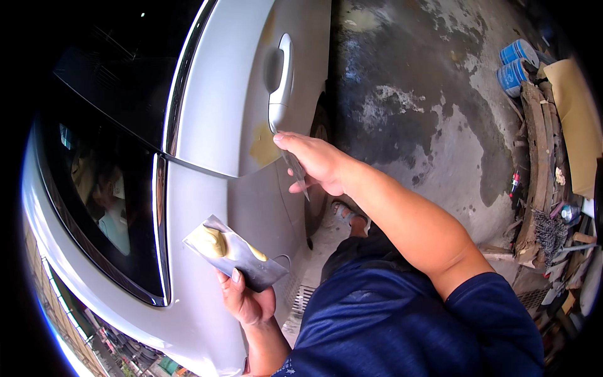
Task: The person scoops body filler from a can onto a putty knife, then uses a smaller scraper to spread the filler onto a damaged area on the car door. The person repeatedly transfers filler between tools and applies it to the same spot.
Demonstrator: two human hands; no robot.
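My left hand is closed on a flat grey metal plate, gripping its lower edge. A lump of pale yellow putty sits on the plate, with a smaller smear toward its right side. My right hand pinches a thin, flat putty spreader between thumb and fingers. Its upper end is close to the silver car door, just below the door handle. Beside my right thumb, a yellowish putty patch covers part of the door; whether the spreader touches it I cannot tell.
The car's dark rear side window lies left of the plate. My sandalled foot stands on the stained concrete floor. Along the right are blue cans, a tan board, long worn pieces and mixed clutter.
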